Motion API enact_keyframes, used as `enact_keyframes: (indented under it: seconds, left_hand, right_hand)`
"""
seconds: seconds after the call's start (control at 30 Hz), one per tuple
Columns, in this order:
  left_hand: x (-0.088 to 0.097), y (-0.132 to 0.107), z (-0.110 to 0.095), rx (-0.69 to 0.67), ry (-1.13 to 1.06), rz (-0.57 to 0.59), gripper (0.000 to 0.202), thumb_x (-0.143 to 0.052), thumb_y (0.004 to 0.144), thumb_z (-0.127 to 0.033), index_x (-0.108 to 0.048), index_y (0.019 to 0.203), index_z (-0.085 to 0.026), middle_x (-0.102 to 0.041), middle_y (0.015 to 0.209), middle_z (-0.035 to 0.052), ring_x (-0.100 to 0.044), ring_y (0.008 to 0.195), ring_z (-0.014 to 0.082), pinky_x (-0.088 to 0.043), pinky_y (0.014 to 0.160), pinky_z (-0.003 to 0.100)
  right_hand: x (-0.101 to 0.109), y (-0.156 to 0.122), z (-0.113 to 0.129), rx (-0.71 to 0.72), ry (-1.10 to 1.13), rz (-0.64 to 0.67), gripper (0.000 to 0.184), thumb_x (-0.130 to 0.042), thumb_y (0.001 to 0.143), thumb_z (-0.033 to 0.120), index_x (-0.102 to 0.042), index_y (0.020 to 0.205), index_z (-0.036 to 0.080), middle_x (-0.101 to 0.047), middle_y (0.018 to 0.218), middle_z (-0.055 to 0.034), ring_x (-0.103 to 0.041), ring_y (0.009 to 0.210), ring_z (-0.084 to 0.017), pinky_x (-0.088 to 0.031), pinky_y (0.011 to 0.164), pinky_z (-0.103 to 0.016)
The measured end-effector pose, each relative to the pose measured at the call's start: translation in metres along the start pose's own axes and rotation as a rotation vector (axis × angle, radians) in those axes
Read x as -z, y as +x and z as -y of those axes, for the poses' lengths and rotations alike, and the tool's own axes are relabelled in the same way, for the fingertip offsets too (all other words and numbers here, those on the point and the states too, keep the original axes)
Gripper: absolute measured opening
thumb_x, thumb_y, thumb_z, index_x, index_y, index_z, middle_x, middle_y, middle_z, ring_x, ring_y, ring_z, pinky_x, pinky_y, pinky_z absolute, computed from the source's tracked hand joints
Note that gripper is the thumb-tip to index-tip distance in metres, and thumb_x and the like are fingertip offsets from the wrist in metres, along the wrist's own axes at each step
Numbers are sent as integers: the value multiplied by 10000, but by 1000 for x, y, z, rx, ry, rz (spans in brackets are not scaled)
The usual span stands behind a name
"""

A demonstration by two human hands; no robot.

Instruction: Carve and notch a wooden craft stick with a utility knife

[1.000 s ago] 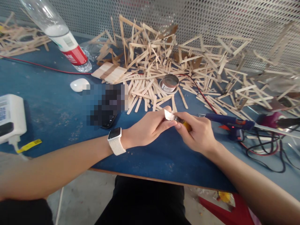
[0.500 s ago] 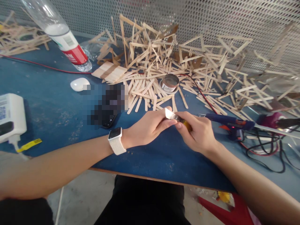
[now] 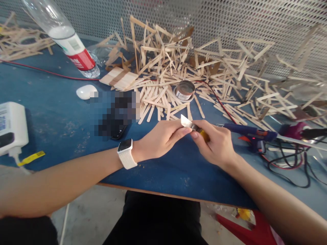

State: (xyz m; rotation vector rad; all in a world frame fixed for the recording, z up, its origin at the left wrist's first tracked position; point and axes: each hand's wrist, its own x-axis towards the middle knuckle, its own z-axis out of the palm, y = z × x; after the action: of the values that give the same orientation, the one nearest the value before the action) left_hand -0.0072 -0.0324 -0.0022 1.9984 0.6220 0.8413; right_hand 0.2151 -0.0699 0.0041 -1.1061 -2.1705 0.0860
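My right hand (image 3: pixel 216 144) is closed round a utility knife (image 3: pixel 196 128) with a yellow handle, its silver blade pointing up and left. My left hand (image 3: pixel 159 139), with a white watch (image 3: pixel 125 153) on the wrist, has its fingers pinched against the blade's base; whether they hold anything there I cannot make out. Both hands hover just above the blue tabletop (image 3: pixel 63 122), in front of a big heap of wooden craft sticks (image 3: pixel 166 78).
A blue glue gun (image 3: pixel 251 133) with tangled cables lies right of my hands. A small tin (image 3: pixel 185 90) sits among the sticks. A plastic bottle (image 3: pixel 68 41), a white mouse (image 3: pixel 86 92) and a white charger (image 3: pixel 11 127) are at the left. Perforated mesh (image 3: pixel 230 17) backs the table.
The knife blade has tilted and risen slightly between my fingers. My arms and the things on the table have stayed put.
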Motion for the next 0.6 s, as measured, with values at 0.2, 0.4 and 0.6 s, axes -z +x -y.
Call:
enact_keyframes:
  seconds: [0.2,0.4,0.6]
  left_hand:
    - [1,0,2,17,-23,6,432,-520,1129,-569,-505,887,-211,-515,786,-22,-463,674,134,-391,671,310]
    - [2,0,1,26,-39,32,416,-512,1134,-559,-467,898,-220,-509,794,-28,-445,654,129,-374,662,314]
    - [2,3,-3,-13,-30,27,425,-489,1152,-524,-443,861,-218,-481,808,-22,-453,678,130,-385,693,318]
  right_hand:
    - [0,0,0,-20,4,13,256,-530,1124,401,-704,1160,218,-786,836,-9,-665,591,-125,-510,572,-252]
    - [0,0,0,-19,21,21,260,-529,1124,405,-708,1166,221,-781,830,-6,-669,597,-125,-505,577,-248]
    - [-1,1,0,-19,25,24,274,-524,1129,423,-705,1148,218,-774,820,-2,-648,583,-119,-490,565,-245]
